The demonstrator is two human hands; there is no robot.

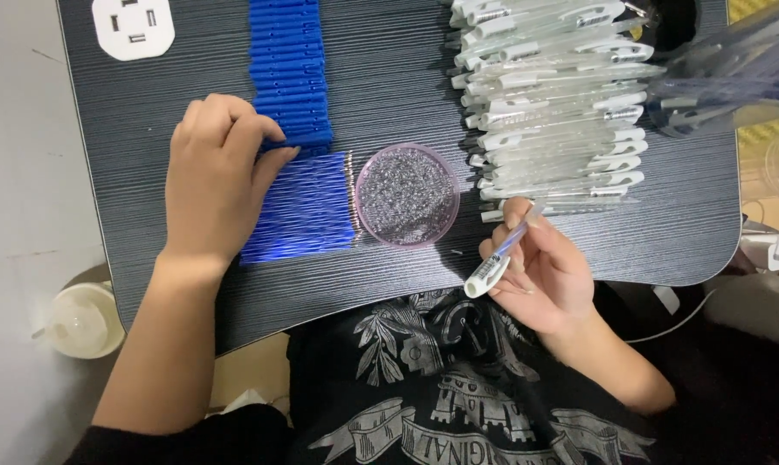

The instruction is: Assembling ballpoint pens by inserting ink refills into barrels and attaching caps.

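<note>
My left hand [213, 176] rests palm down on the dark ribbed table [389, 77], fingertips touching a column of blue pen caps or grips [290, 73] and the top of a flat bundle of blue refills [303, 207]. My right hand [544, 267] holds a clear pen barrel with a white clip end [493, 263], tilted, a blue refill showing inside it. A round pink-tinted dish of tiny metal springs [407, 195] sits between the two hands.
A big stack of clear pen barrels with white clips [553, 95] lies at the back right, next to a clear plastic container [734, 73]. A white socket plate [133, 26] sits back left. A white cup [84, 320] stands off the table's left edge.
</note>
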